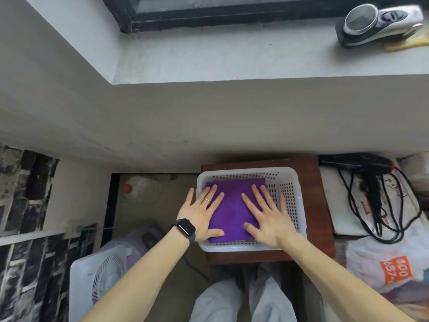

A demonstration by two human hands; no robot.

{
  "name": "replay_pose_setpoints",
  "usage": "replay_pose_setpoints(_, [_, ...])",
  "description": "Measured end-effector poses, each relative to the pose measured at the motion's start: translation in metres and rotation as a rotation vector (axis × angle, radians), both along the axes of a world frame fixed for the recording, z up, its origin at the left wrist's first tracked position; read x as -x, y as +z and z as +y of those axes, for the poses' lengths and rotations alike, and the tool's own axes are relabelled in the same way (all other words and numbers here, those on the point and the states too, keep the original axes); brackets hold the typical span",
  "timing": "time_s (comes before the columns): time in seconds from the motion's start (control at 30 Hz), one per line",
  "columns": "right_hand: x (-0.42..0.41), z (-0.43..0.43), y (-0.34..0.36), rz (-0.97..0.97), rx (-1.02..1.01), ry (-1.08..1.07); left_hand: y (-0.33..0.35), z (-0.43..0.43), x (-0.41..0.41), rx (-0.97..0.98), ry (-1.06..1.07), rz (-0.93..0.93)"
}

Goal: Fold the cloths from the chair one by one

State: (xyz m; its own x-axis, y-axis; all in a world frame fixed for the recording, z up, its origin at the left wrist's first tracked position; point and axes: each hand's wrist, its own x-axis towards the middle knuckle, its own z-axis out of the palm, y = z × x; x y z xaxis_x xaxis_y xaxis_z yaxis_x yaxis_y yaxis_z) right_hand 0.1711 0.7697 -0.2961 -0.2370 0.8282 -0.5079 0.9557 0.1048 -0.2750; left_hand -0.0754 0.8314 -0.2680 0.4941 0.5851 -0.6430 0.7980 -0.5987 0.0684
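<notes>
A folded purple cloth [232,210] lies flat inside a white perforated plastic basket [290,196]. The basket stands on a brown wooden stool [313,205]. My left hand [203,213], with a ring and a dark wristwatch, lies flat on the cloth's left side with fingers spread and straight. On the cloth's right side my right hand [267,217] presses down the same way, fingers straight. Neither hand grips anything. No chair with other cloths shows in view.
A white fan [102,277] stands on the floor at lower left, a plastic jug [139,189] behind it. A black hair dryer [362,166] with its cord lies right of the stool, above a white plastic bag [390,263]. A silver device [380,22] rests on the window sill.
</notes>
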Motion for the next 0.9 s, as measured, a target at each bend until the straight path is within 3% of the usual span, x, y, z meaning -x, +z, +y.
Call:
replay_pose_setpoints(0.5, [0.005,-0.003,-0.042,-0.055,-0.030,-0.030,-0.030,-0.005,-0.009,-0.085,-0.052,0.167])
replay_pose_setpoints(0.7, [0.010,0.003,-0.012,-0.150,0.050,0.032,-0.005,-0.006,-0.016,-0.080,-0.036,0.220])
replay_pose_setpoints(0.9, [0.016,0.014,0.063,-0.138,0.101,0.054,0.051,-0.009,-0.030,0.021,0.050,0.068])
